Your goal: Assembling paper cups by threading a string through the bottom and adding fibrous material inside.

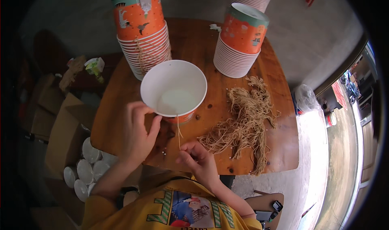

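The left hand point(135, 130) curls around the near side of a white-lined orange paper cup point(174, 90), thumb and fingers gripping its wall just below the rim, so the cup tilts toward the person and shows its bare white bottom. The right hand point(197, 159) is pinched shut on a thin tan cord point(178, 132) — its fingertips hold the lower end while the cord runs up to the cup's underside. Both cup and cord sit above the near edge of the round brown wooden table point(202, 47). Just right of the hands a loose heap of tan fibre cords point(243, 118) sprawls over the tabletop, touching nothing else. Behind the held cup stands a tall stack of orange paper cups point(144, 31) with cord looped on its side; a second, leaning stack of the same cups point(239, 39) stands well to the right of it. Off the table's left edge — lower, on the floor — lie brown cardboard boxes point(60, 124) and a cluster of round white plastic lids point(85, 169).
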A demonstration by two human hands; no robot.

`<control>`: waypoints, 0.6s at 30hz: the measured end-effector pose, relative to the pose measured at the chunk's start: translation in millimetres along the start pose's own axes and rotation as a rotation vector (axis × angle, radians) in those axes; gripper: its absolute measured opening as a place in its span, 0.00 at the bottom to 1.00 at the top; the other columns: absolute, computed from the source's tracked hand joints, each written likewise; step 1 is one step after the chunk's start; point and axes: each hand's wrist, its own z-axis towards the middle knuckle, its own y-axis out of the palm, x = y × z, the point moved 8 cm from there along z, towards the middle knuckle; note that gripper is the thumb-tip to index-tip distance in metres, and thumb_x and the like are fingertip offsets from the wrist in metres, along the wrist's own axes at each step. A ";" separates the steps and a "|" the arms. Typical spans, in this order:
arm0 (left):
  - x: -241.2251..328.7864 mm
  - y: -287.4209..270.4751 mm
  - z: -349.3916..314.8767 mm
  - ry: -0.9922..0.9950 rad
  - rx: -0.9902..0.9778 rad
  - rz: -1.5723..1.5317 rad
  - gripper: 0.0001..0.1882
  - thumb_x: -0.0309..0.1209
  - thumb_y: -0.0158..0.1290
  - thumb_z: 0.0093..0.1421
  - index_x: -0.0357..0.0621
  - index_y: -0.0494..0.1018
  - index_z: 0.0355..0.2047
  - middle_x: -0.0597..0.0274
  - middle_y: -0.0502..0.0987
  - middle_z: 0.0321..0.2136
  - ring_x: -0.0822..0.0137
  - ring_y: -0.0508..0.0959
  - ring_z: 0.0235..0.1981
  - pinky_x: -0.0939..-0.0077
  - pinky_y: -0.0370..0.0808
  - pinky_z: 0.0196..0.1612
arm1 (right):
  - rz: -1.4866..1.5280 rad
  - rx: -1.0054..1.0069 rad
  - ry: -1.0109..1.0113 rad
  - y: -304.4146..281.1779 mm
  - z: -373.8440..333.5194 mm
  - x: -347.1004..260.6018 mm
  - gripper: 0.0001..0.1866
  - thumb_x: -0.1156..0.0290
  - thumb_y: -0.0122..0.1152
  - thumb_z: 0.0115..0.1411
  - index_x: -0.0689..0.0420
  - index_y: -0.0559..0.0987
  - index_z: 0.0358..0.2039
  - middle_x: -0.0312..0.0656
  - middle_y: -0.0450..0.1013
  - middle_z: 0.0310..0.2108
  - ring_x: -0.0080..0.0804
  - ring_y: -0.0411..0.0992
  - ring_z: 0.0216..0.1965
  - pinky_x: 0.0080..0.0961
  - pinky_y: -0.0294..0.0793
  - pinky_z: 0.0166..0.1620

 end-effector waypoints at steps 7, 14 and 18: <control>-21.4 61.8 -55.7 -0.777 -0.465 -1.108 0.08 0.31 0.49 0.66 0.41 0.74 0.39 0.67 0.76 0.35 0.76 0.73 0.37 0.80 0.70 0.43 | -0.012 -0.024 0.057 12.4 -1.5 -1.3 0.06 0.74 0.54 0.66 0.62 0.72 0.41 0.34 0.75 0.30 0.16 0.74 0.34 0.16 0.74 0.39; -10.6 69.8 -57.8 -0.877 -0.532 -1.266 0.08 0.32 0.51 0.65 0.39 0.75 0.36 0.67 0.76 0.32 0.78 0.73 0.36 0.83 0.69 0.42 | -0.113 -0.018 -0.026 16.5 -1.1 -0.7 0.05 0.72 0.53 0.66 0.60 0.71 0.38 0.33 0.73 0.28 0.16 0.71 0.32 0.16 0.72 0.38; -13.7 73.0 -52.9 -0.888 -0.476 -1.267 0.08 0.32 0.52 0.64 0.39 0.75 0.35 0.66 0.76 0.30 0.77 0.74 0.33 0.82 0.70 0.40 | -0.361 0.028 -0.198 16.0 -3.1 -11.5 0.04 0.73 0.55 0.65 0.60 0.71 0.36 0.34 0.73 0.26 0.18 0.72 0.28 0.18 0.72 0.33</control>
